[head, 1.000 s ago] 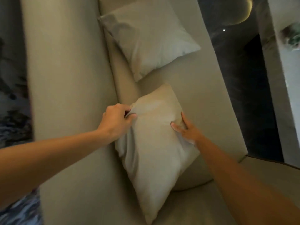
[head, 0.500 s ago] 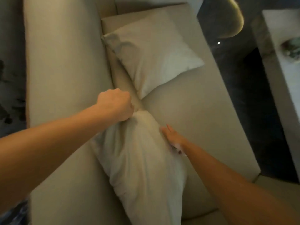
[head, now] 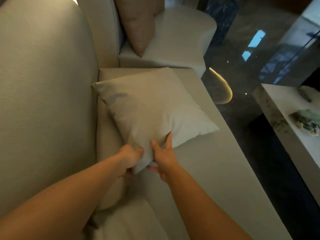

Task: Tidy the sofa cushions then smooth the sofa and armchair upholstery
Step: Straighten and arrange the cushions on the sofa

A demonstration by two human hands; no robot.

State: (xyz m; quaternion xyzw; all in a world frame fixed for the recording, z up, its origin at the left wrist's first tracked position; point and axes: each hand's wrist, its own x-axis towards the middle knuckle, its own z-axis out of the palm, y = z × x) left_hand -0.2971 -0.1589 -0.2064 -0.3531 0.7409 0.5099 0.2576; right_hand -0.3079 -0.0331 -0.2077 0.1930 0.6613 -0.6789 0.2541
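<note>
A beige square cushion (head: 152,108) leans on the sofa seat (head: 207,170) against the backrest (head: 43,84). My left hand (head: 130,157) is closed on its near corner. My right hand (head: 162,156) pinches the same corner, fingers spread on top and thumb underneath. A second beige cushion (head: 110,196) lies nearer to me, mostly hidden under my left forearm. Beyond the sofa's end stands the pale armchair (head: 178,37) with a tan cushion (head: 138,23) propped in it.
A white marble-edged table (head: 277,108) stands to the right of the sofa, with greenish ornaments (head: 308,122) on it. Dark glossy floor (head: 242,104) runs between sofa and table.
Both hands have let go of the near cushion and moved forward onto the farther cushion's near corner. The view has shifted along the sofa, and the armchair has come into sight.
</note>
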